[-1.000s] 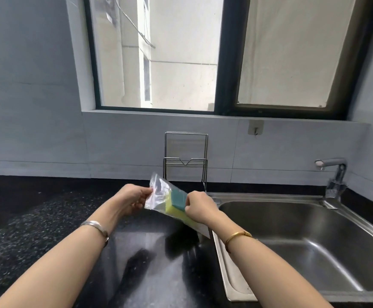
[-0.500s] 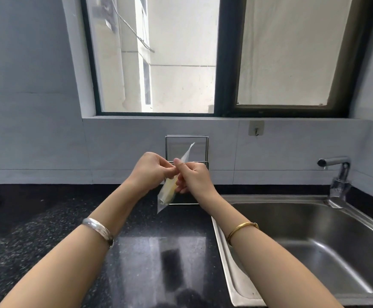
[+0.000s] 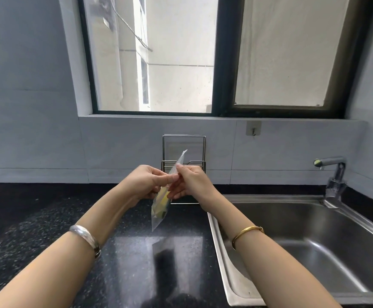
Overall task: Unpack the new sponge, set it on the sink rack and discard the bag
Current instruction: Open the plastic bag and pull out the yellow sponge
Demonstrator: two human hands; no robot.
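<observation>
A clear plastic bag [image 3: 159,218] hangs upright and edge-on between my hands, above the black counter. Inside it sits a yellow sponge [image 3: 163,197] with a dark green face, low in the bag. My left hand [image 3: 146,182] pinches the bag's upper part from the left. My right hand [image 3: 189,182] pinches the same spot from the right, so thumbs and fingertips meet on the film. The bag's top corner sticks up above my fingers. Behind my hands, a wire sink rack [image 3: 184,150] stands against the wall, partly hidden.
A steel sink [image 3: 314,241] lies to the right with a faucet [image 3: 334,174] at its far corner. The black speckled counter [image 3: 47,218] spreads left and front. A small wall hook [image 3: 253,130] sits under the window sill. No bin is in view.
The bag swung from a flat, tilted hold low over the counter to an upright, edge-on hold. Both hands rose and came together at its upper part.
</observation>
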